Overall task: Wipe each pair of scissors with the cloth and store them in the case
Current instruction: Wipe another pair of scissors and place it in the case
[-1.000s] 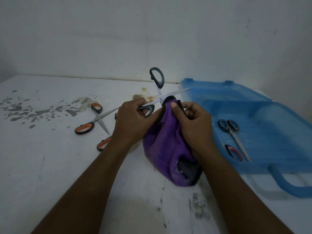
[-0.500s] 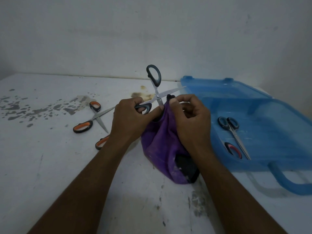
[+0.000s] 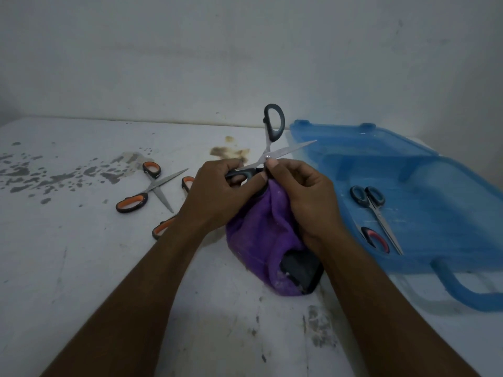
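Grey-handled scissors (image 3: 269, 155): blades spread, mid-table. Left hand (image 3: 217, 191): fingers curled round the lower handle. Right hand (image 3: 304, 197): fingertips pinching purple cloth (image 3: 261, 240) at the pivot. Open blue case (image 3: 441, 170), right: dark-handled pair (image 3: 377, 213) inside. Orange-handled scissors (image 3: 156, 187): left, on table.

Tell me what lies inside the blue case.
In the blue case lies one pair of black-handled scissors, closed, and a black-and-red handle loop beside its blade. The right forearm hides the case's near left corner.
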